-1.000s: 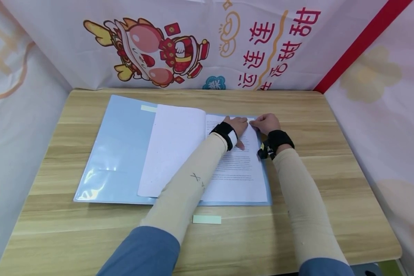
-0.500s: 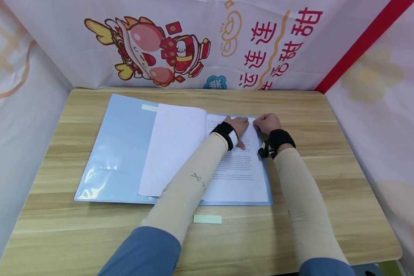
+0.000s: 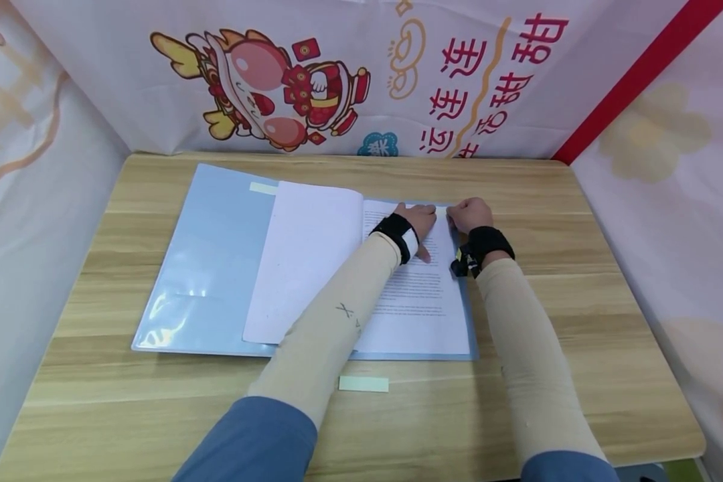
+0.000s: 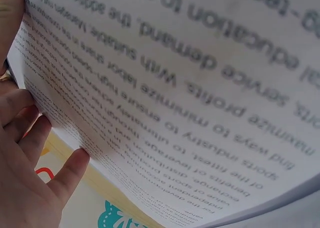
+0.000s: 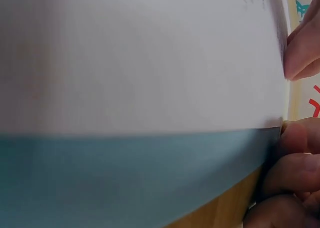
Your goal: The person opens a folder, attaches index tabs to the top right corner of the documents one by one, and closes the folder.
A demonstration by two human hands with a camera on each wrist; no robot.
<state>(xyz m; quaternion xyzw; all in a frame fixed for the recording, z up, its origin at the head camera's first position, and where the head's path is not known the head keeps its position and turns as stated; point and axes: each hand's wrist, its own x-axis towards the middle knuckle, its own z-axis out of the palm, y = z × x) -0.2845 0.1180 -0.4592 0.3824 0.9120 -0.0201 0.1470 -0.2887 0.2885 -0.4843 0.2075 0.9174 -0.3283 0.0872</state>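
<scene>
A light blue folder (image 3: 217, 221) lies spread open on the table with a paper document inside. Its blank page (image 3: 307, 261) is turned left, and a printed page (image 3: 422, 328) faces up on the right. My left hand (image 3: 418, 219) rests on the top of the printed page, fingers extended in the left wrist view. At the page's top right corner, my right hand (image 3: 471, 214) has curled fingers (image 5: 295, 138) that pinch the sheet's edge. A small pale strip (image 3: 441, 211) shows between the hands; its right end is hidden by my right fingers.
One pale green paper strip (image 3: 363, 383) lies on the wooden table (image 3: 578, 375) in front of the folder. Another strip (image 3: 263, 188) is at the top of the left cover, partly under the blank page. A printed cloth (image 3: 488, 80) hangs behind the table.
My right fingers have slid slightly right, away from my left fingertips toward the page corner, and more of the pale strip shows. The left hand stays in place.
</scene>
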